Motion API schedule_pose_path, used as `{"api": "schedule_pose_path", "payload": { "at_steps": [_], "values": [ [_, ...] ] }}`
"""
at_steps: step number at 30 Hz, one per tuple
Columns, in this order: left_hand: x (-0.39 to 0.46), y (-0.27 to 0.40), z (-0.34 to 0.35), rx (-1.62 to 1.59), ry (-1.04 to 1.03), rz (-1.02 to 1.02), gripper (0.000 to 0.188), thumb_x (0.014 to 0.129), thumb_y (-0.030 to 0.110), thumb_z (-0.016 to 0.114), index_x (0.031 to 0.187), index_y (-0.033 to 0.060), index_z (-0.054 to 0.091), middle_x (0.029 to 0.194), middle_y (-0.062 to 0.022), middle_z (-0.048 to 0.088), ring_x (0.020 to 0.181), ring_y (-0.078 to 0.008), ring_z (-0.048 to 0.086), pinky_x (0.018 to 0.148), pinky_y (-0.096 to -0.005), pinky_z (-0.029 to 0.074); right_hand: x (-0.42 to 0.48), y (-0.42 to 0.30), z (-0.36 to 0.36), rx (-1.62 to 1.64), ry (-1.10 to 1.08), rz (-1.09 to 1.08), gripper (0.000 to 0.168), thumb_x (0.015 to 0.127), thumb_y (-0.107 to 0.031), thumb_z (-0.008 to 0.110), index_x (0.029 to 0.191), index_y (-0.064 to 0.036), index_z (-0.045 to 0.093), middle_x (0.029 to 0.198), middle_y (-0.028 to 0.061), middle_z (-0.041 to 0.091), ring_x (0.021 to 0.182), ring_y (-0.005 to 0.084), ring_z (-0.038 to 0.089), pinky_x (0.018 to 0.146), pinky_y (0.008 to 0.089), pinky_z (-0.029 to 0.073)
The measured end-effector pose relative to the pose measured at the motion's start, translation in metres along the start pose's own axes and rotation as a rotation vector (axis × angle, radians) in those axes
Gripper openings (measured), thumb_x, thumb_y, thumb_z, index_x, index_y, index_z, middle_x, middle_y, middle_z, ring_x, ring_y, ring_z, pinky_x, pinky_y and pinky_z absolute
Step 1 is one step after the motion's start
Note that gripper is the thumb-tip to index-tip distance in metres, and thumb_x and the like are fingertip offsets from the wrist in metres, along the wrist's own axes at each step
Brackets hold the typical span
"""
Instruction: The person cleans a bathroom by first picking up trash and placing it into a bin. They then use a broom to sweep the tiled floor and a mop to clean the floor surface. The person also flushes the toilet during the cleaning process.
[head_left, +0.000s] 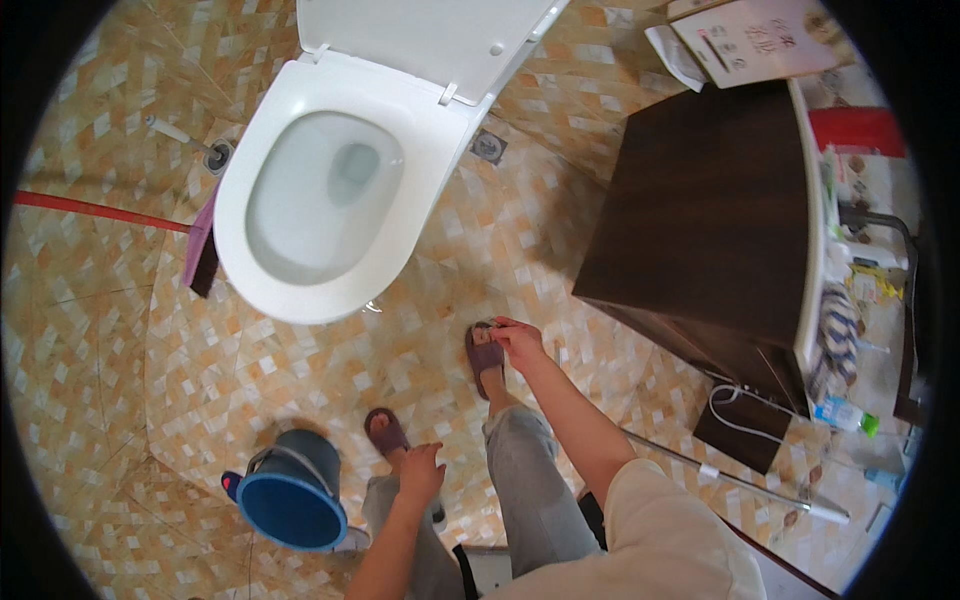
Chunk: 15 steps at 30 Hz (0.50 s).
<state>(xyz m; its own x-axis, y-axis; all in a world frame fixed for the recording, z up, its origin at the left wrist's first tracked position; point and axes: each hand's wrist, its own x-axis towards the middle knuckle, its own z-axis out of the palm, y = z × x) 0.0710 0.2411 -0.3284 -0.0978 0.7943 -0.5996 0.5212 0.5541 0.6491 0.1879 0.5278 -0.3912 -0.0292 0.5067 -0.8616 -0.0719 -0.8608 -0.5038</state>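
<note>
My right hand (519, 343) is held out above a purple slipper (485, 360) on my right foot. Its thumb and fingertips come together; whether something small is between them is too fine to make out. Over my left thigh hangs my left hand (422, 474), holding nothing, fingers loosely apart. A white toilet (431, 217) stands ahead of me with its lid (412, 45) raised and some water in the bowl. To the left of my left hand, a blue plastic bucket (292, 510) with a grey handle sits on the tiled floor; no contents show in it.
A purple broom (199, 244) with a red handle leans by the toilet, near a toilet brush (180, 135). At right is a dark wood vanity cabinet (697, 210) bearing bottles and a striped cloth (834, 330). A metal pole (739, 484) crosses the lower right. A floor drain (488, 146) lies beside the toilet.
</note>
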Motion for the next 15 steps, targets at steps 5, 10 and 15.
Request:
{"api": "schedule_pose_path", "payload": {
  "at_steps": [5, 10, 15],
  "values": [
    [-0.060, 0.028, -0.075, 0.038, -0.018, 0.048, 0.039, 0.067, 0.010, 0.066, 0.105, 0.0076, 0.057, 0.102, -0.0126, 0.058, 0.096, -0.0330, 0.052, 0.083, -0.0400, 0.043, -0.108, -0.021, -0.028, 0.147, 0.136, -0.103, 0.027, 0.063, 0.014, 0.060, 0.088, 0.005, 0.059, 0.081, 0.0118, 0.061, 0.071, 0.0225, 0.061, 0.067, 0.0298, 0.052],
    [-0.115, 0.051, -0.146, 0.161, 0.013, 0.065, 0.036, 0.069, 0.011, 0.063, 0.104, 0.0079, 0.058, 0.100, -0.0126, 0.058, 0.096, -0.0319, 0.052, 0.081, -0.0405, 0.043, -0.213, -0.029, -0.056, 0.199, 0.250, -0.147, 0.028, 0.068, 0.015, 0.057, 0.095, 0.007, 0.053, 0.085, 0.0152, 0.059, 0.076, 0.0245, 0.061, 0.070, 0.0318, 0.055],
    [-0.145, 0.073, -0.189, 0.309, -0.030, 0.180, 0.036, 0.069, 0.012, 0.063, 0.104, 0.0083, 0.058, 0.099, -0.0136, 0.058, 0.094, -0.0322, 0.053, 0.080, -0.0408, 0.044, -0.295, -0.011, -0.100, 0.219, 0.371, -0.180, 0.027, 0.067, 0.015, 0.058, 0.093, 0.005, 0.055, 0.080, 0.0141, 0.060, 0.071, 0.0229, 0.061, 0.065, 0.0307, 0.055]
  ]
}}
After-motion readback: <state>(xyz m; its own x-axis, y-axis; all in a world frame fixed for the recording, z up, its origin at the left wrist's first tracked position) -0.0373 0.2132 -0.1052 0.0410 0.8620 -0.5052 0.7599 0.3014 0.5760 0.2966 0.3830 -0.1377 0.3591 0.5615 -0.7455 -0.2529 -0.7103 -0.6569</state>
